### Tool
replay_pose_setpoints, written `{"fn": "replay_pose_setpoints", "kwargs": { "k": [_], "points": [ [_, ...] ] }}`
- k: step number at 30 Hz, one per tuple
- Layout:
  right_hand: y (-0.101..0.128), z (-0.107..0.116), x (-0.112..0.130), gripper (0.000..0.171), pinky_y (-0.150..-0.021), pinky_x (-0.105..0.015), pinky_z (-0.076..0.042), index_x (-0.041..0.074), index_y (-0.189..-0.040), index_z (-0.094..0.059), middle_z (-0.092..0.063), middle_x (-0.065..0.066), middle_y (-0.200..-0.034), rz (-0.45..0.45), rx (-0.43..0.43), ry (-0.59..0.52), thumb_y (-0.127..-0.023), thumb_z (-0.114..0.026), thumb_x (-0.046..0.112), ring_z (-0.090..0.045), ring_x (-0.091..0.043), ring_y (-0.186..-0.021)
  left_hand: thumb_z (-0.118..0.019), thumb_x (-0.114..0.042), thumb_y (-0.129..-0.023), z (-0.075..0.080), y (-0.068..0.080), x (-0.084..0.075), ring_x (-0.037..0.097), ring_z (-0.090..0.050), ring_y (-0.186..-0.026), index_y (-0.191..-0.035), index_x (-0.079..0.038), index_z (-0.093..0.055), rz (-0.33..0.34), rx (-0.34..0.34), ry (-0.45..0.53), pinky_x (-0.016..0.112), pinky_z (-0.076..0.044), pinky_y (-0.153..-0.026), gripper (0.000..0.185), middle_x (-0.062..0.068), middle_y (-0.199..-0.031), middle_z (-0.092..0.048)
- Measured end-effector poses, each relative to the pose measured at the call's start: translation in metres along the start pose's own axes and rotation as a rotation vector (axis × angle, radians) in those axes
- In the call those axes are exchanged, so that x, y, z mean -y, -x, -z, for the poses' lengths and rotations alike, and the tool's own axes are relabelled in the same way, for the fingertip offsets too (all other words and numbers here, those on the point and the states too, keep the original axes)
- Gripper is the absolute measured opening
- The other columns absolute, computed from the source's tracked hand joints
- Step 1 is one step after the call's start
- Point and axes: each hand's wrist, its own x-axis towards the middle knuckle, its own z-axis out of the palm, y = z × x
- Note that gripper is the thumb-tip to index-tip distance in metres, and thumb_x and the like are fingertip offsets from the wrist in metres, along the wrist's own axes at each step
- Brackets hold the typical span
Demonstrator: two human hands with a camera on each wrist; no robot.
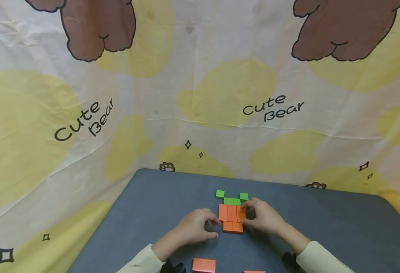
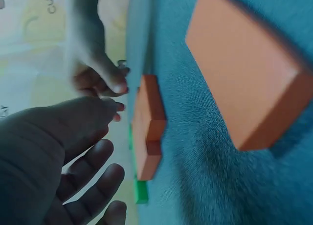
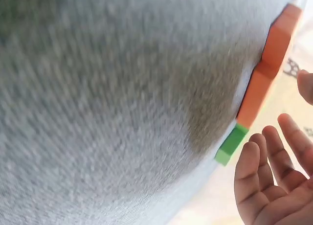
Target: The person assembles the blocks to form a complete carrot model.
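Head view: the orange block cluster [image 1: 232, 218] lies between the two hands on the grey mat [image 1: 322, 227], green blocks [image 1: 232, 201] touching its far edge. The right hand [image 1: 263, 218] is nearer — fingertips on the cluster's right edge, loosely bent, grasping nothing. The left hand [image 1: 194, 227] rests just left of it, fingers relaxed.

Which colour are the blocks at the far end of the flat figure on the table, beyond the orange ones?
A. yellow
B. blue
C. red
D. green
D: in the head view the green blocks lie just beyond the orange blocks, between the two hands.
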Motion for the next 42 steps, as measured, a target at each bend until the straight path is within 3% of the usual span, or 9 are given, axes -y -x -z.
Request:
{"fn": "replay_pose_setpoints", "kwargs": {
  "k": [6,11,18,29,36,42],
  "points": [
    [-0.004,0.003,-0.008,0.039,-0.066,-0.028,-0.048,0.012,-0.108,-0.069,-0.061,-0.001,-0.098,-0.037,-0.012,-0.013,-0.073,-0.083,0.023,-0.056,-0.014,-0.085,-0.073,-0.032,-0.084,0.009,0.034,0.004,-0.001,-0.056,-0.082,-0.102,-0.023,-0.073,-0.033,0.010,0.091,0.018,-0.048,-0.071,0.020,-0.011,-0.096,-0.066],
    [-0.006,0.001,-0.013,0.044,-0.069,-0.032,-0.049,0.011,-0.108,-0.069,-0.061,-0.003,-0.101,-0.064,0.010,-0.006,-0.071,-0.085,0.027,-0.057,-0.015,-0.088,-0.073,-0.033,-0.084,0.007,0.059,0.013,-0.002,-0.056,-0.079,-0.102,-0.023,-0.073,-0.045,0.044,0.189,0.018,-0.048,-0.068,0.021,-0.012,-0.094,-0.065],
    [-0.005,-0.002,-0.018,0.048,-0.066,-0.031,-0.046,0.008,-0.110,-0.068,-0.060,-0.003,-0.099,-0.088,0.035,-0.014,-0.070,-0.085,0.027,-0.053,-0.013,-0.081,-0.078,-0.032,-0.080,-0.003,0.081,0.026,0.000,-0.056,-0.080,-0.104,-0.024,-0.072,0.020,0.130,0.360,0.020,-0.049,-0.069,0.026,-0.014,-0.096,-0.065],
    [-0.005,-0.001,-0.019,0.050,-0.074,-0.036,-0.051,0.008,-0.112,-0.067,-0.062,-0.005,-0.106,-0.072,0.036,-0.009,-0.069,-0.086,0.027,-0.057,-0.017,-0.089,-0.080,-0.036,-0.077,-0.015,0.086,0.030,0.001,-0.055,-0.080,-0.102,-0.026,-0.072,0.032,0.109,0.396,0.021,-0.048,-0.069,0.027,-0.015,-0.095,-0.063],
    [-0.005,-0.002,-0.019,0.048,-0.073,-0.036,-0.051,0.008,-0.111,-0.067,-0.062,-0.006,-0.107,-0.052,0.053,-0.015,-0.071,-0.085,0.027,-0.057,-0.017,-0.089,-0.080,-0.026,-0.077,-0.017,0.084,0.031,-0.002,-0.054,-0.077,-0.099,-0.026,-0.073,0.027,0.092,0.329,0.019,-0.048,-0.067,0.023,-0.017,-0.091,-0.061],
    [-0.007,-0.001,-0.019,0.047,-0.071,-0.033,-0.051,0.007,-0.109,-0.068,-0.062,-0.006,-0.104,-0.050,0.049,-0.034,-0.070,-0.086,0.024,-0.056,-0.015,-0.085,-0.078,-0.026,-0.078,-0.017,0.074,0.027,-0.004,-0.052,-0.074,-0.100,-0.029,-0.072,-0.020,0.034,0.205,0.017,-0.046,-0.065,0.023,-0.019,-0.089,-0.059]
  ]
}}
